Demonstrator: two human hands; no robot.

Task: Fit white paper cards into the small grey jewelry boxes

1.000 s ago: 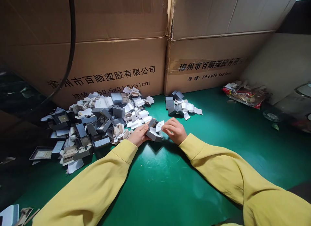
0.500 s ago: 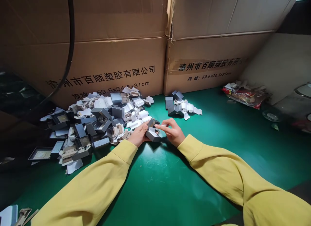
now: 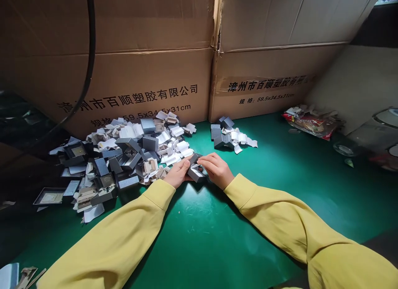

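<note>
My left hand (image 3: pixel 178 173) grips a small dark grey cardboard box (image 3: pixel 197 173) by its left side. The box is tilted, its lid part stands open and a pale inner surface shows. Over the box's right edge, my right hand (image 3: pixel 217 169) has its fingers bent and pressed together; whatever lies between their tips is hidden. Just left of the hands spreads a large heap of grey boxes and white paper inserts (image 3: pixel 130 150). Beyond the right hand sits a smaller pile of grey boxes and white inserts (image 3: pixel 231 135).
Two large brown cartons (image 3: pixel 149 73) with printed lettering stand along the back of the green tabletop (image 3: pixel 199 235). A black cable (image 3: pixel 91 40) hangs at the left. A crumpled plastic bag (image 3: pixel 312 122) and a clear container (image 3: pixel 373 131) are at the right.
My right hand has moved slightly left onto the box, its outstretched index finger now bent in. The white thing at its fingers no longer shows. My left hand keeps its hold on the box.
</note>
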